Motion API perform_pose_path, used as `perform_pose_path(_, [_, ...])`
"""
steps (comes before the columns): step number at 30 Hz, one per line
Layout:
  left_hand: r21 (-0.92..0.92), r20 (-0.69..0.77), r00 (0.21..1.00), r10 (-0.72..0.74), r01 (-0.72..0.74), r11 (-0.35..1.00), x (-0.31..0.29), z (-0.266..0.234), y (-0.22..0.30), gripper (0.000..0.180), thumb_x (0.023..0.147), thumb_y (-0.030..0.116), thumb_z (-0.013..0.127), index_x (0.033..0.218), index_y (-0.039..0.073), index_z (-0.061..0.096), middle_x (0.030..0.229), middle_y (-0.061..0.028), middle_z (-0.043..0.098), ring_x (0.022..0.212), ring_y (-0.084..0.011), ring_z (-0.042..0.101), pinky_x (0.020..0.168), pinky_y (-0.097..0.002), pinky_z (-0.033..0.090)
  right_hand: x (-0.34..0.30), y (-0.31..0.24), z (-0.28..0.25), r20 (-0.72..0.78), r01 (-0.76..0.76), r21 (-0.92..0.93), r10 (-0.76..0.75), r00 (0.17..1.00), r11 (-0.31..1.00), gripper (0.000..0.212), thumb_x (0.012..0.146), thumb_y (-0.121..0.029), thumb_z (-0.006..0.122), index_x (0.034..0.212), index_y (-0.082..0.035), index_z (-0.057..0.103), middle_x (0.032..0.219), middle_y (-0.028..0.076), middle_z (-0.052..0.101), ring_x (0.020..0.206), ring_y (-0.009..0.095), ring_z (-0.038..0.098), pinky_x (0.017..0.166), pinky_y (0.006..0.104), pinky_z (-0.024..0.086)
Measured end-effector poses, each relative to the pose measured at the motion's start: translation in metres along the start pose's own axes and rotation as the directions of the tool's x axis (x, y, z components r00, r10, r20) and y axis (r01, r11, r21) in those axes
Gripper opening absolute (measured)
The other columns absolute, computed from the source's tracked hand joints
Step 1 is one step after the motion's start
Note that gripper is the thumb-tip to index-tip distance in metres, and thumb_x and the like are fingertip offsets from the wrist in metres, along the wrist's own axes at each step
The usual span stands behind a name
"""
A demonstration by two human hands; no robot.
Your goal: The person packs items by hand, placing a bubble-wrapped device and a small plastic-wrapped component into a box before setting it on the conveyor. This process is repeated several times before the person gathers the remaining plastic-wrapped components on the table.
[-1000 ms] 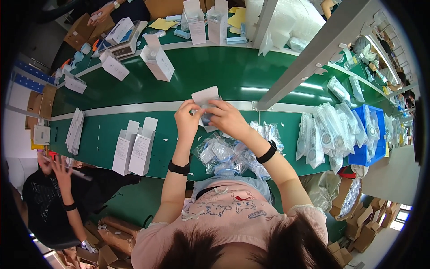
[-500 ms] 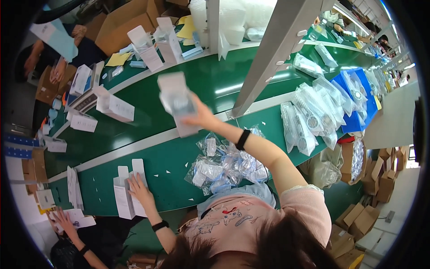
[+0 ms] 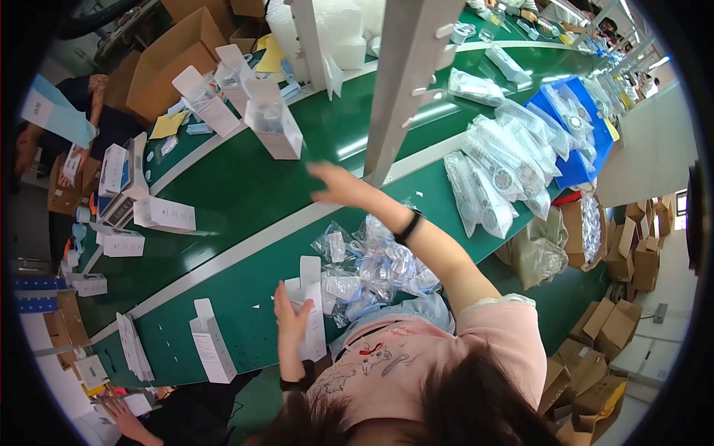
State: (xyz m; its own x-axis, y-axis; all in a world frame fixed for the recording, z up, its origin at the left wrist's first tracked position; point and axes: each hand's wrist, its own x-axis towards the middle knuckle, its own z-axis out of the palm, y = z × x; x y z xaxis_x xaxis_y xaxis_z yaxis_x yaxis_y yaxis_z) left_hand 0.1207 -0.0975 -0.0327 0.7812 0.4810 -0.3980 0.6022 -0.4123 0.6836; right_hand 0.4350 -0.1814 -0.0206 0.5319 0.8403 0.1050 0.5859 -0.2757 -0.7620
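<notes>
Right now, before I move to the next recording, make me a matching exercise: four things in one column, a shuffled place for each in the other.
Things:
1. Left hand
2. Right hand
3. Blue bin
4. Heap of clear plastic bags

Places:
A. At the right end of the near green table
B. Beside an open white box
C. Between the two forearms, near the person's waist
D. Stretched out over the far green surface

Pairs: 1-B, 2-D, 3-A, 4-C

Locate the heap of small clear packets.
Head view, near centre: the heap of small clear packets lies on the green table, just right of the open white box by the left hand.
</notes>
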Motion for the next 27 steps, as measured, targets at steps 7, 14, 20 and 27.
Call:
perform_pose_path(7, [-0.384,0.148,0.989,-0.004,0.062,0.921,0.002,0.004,-0.031,0.08,0.069,0.015,0.068,0.133,0.002,0.022,0.133,-0.0211,0.032,0.122,-0.0284,0.032,0.098,-0.0324,0.029,-0.187,0.012,-0.132,-0.597,-0.75,-0.584,0.461,0.656,0.311,0.027,0.065,-0.025,0.067,0.078,-0.003,0.057,0.083,0.015,0.058,0.082,0.031,0.057,0.068,0.0425,0.048])
perform_pose_path(14, [-0.289,0.173,0.981,0.085,-0.032,0.957,0.006,0.012,-0.027,0.076,0.066,0.015,0.071,0.129,0.001,0.031,0.124,-0.0175,0.044,0.115,-0.0279,0.041,0.094,-0.0328,0.034,-0.223,0.07,-0.145,-0.685,-0.849,-0.525,0.557,0.468,0.068,0.046,0.06,-0.029,0.07,0.093,-0.002,0.054,0.095,0.017,0.055,0.091,0.034,0.054,0.07,0.0436,0.048])
perform_pose_path(20, [-0.124,0.013,1.0,-0.018,0.019,0.992,-0.012,0.013,-0.006,0.07,0.062,0.018,0.075,0.12,0.001,0.039,0.113,-0.0164,0.049,0.11,-0.0282,0.044,0.087,-0.0348,0.04,-0.209,0.074,-0.158,-0.414,-0.822,-0.501,0.76,0.501,0.269,0.057,0.054,-0.025,0.071,0.101,0.0,0.051,0.105,0.019,0.054,0.095,0.035,0.055,0.074,0.0415,0.047])
perform_pose_path(27, [-0.252,-0.371,0.897,0.241,-0.347,0.903,-0.034,-0.021,0.059,0.083,0.049,0.021,0.082,0.116,0.004,0.038,0.121,-0.0169,0.039,0.107,-0.0321,0.044,0.086,-0.0363,0.039,-0.2,-0.061,-0.174,-0.293,-0.541,0.182,0.571,0.767,0.821,0.077,0.051,-0.018,0.068,0.119,-0.002,0.037,0.109,0.019,0.05,0.092,0.033,0.054,0.08,0.0393,0.044])
